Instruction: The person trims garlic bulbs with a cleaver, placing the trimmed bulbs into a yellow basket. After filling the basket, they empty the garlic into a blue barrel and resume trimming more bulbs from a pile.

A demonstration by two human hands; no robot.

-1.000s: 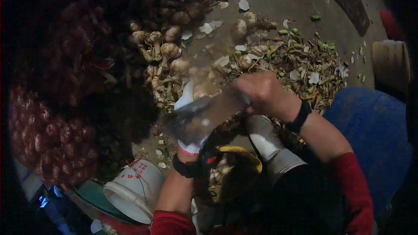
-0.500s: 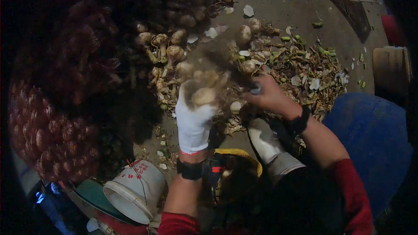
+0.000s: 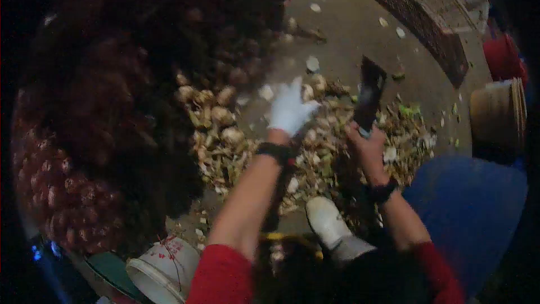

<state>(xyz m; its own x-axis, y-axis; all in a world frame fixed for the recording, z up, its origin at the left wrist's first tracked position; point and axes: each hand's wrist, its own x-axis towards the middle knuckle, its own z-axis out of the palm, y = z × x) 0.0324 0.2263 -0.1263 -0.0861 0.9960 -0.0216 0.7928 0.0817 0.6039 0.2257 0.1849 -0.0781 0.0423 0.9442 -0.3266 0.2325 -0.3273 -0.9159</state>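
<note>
My left hand point(image 3: 291, 110), in a white glove, stretches forward over the pile with its fingers spread and nothing held. Just beyond its fingertips are pale round bulbs point(image 3: 318, 83), some with dry stalks. My right hand point(image 3: 369, 149) is bare and closed round the handle of a cleaver point(image 3: 370, 93). The dark, broad blade points up and away, above the floor and the edge of the trimmings. Below both hands spreads a heap of trimmed stalks and peelings point(image 3: 332, 141). More whole bulbs point(image 3: 222, 115) lie to the left of the gloved hand.
Red mesh sacks full of bulbs point(image 3: 62, 191) stand at the left. A white bucket point(image 3: 163, 270) lies tilted at lower left. My white boot point(image 3: 326, 219) stands before the heap. On the right are a blue container point(image 3: 467, 214), a cardboard box point(image 3: 495, 115) and a crate point(image 3: 422, 28).
The left hand has let go of the bulb it held and reached forward and right, opening. The cleaver, blurred over the bulb before, now points up at the right. The view has shifted slightly.
</note>
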